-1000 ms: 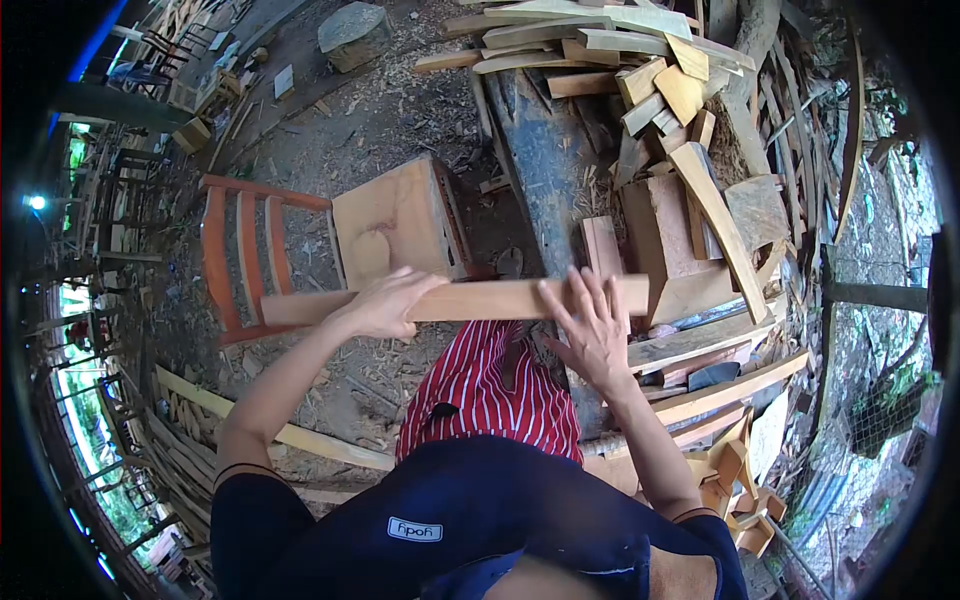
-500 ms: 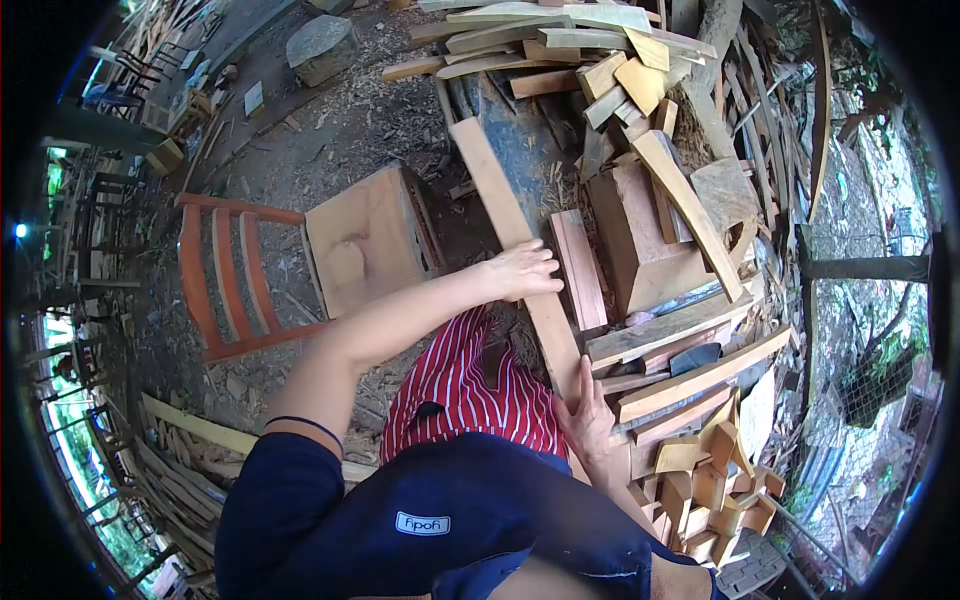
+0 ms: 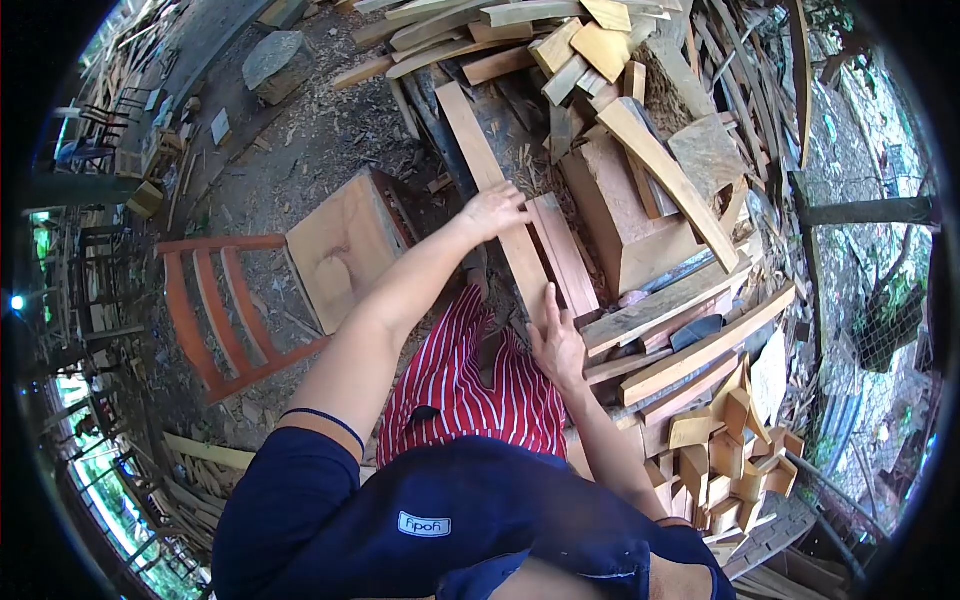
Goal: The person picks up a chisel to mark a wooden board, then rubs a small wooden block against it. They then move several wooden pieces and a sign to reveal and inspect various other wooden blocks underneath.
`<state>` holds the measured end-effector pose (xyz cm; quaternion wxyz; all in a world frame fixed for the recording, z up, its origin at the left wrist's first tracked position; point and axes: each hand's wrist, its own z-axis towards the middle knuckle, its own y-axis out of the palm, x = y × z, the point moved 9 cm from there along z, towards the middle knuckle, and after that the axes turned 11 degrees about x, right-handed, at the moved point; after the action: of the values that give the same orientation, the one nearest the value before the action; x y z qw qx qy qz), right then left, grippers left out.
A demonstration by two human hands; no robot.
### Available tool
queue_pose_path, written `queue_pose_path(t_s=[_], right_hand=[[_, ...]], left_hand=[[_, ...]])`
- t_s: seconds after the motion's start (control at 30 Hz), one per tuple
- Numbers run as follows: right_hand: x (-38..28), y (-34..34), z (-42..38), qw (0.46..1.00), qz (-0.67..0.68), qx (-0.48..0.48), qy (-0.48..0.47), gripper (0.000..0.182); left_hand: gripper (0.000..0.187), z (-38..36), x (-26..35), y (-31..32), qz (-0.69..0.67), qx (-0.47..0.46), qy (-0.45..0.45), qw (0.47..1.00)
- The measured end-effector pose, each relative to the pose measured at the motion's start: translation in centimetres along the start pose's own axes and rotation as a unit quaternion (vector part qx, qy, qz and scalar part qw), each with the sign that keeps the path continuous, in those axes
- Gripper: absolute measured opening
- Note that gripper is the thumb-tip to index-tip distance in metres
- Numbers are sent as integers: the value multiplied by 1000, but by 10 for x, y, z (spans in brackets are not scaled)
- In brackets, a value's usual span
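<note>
A long pale wooden plank (image 3: pixel 466 135) slants away in front of me, its far end at the upper left. My left hand (image 3: pixel 496 211) lies across its middle, fingers curled over the right edge. At the near end, my right hand (image 3: pixel 560 348) grips the plank with thumb at the left and index finger stretched along the wood. Close along its right side rests a shorter pinkish board (image 3: pixel 564 255). My palms' undersides are hidden.
A chair with an orange slatted back (image 3: pixel 228 310) and wooden seat stands at left. To the right are a large wood block (image 3: pixel 625 215), stacked curved boards (image 3: pixel 700 350) and a heap of offcuts (image 3: pixel 730 440). More boards (image 3: pixel 480 30) lie at the far end; wood chips cover the ground.
The plank and both hands have shifted toward the upper left of the view, my right hand most clearly upward. The plank now lies closer to the pinkish board. The camera view has shifted slightly.
</note>
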<state>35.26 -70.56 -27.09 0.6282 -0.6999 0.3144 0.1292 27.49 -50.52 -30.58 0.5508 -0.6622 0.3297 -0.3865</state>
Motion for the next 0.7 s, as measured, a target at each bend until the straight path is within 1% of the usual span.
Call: queue_pose_path(t_s=[0.07, 0.1, 0.17, 0.2, 0.27, 0.3, 0.33, 0.4, 0.43, 0.47, 0.53, 0.6, 0.67, 0.7], right_hand=[[2, 20, 1, 999, -25, -21, 3, 83], [4, 25, 2, 1000, -11, -18, 3, 84], [10, 35, 2, 1000, -4, -24, 10, 84], [14, 38, 3, 1000, -3, -24, 17, 84], [19, 40, 9, 1000, -2, -9, 13, 82], [18, 41, 13, 1000, 5, 0, 3, 82], [16, 43, 19, 1000, 13, 9, -8, 82], [7, 47, 33, 998, 2, 51, -27, 85], [2, 51, 42, 998, -24, 42, -27, 84], [-1, 55, 48, 998, -48, 32, -29, 84], [-5, 54, 52, 998, -53, 24, -25, 85], [-3, 53, 53, 998, -60, 16, -24, 86], [-1, 43, 41, 997, -60, 37, -39, 85], [1, 39, 34, 997, -59, 21, -37, 85]], left_hand=[[33, -9, -16, 1, -21, 55, -37, 998], [33, -10, -17, 9, -21, 52, -37, 998], [50, -27, -22, -4, -17, 206, -113, 972], [50, -33, -12, -11, -19, 199, -110, 974], [55, -47, 1, -25, -78, 199, -173, 961], [58, -52, 7, -21, -91, 205, -192, 955], [58, -56, 17, -17, -96, 201, -188, 957], [60, -63, 30, -2, -121, 152, -213, 958], [58, -64, 40, 4, -103, 122, -201, 966], [58, -66, 46, 1, -92, 146, -198, 965], [64, -66, 51, 3, -87, 139, -200, 966], [59, -63, 53, 0, -77, 136, -199, 967], [53, -62, 60, -3, -102, 129, -199, 966], [50, -63, 66, -1, -113, 118, -195, 967]])
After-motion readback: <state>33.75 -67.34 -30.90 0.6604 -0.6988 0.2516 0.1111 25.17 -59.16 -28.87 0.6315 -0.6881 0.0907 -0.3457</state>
